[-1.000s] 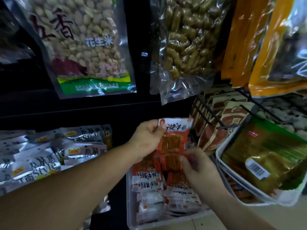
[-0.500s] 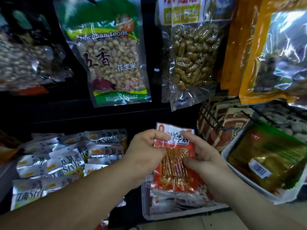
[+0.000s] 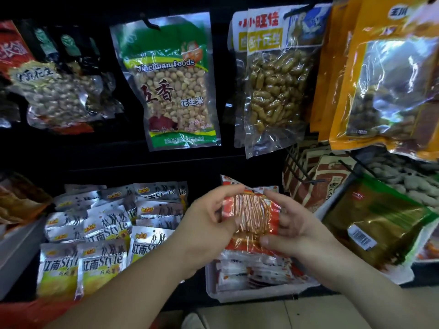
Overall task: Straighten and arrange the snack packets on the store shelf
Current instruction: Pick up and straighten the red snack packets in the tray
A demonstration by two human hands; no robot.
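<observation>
Now that your right hand (image 3: 294, 230) has come up beside the left hand (image 3: 209, 224), both grip the red strip-snack packets (image 3: 251, 214) by their sides, squared just above the white tray (image 3: 237, 297), ready for reseating

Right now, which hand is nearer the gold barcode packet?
Right. The right hand sits just left of the gold packet, gripping the red snack packet; the left hand is farther left, across that red packet.
</observation>
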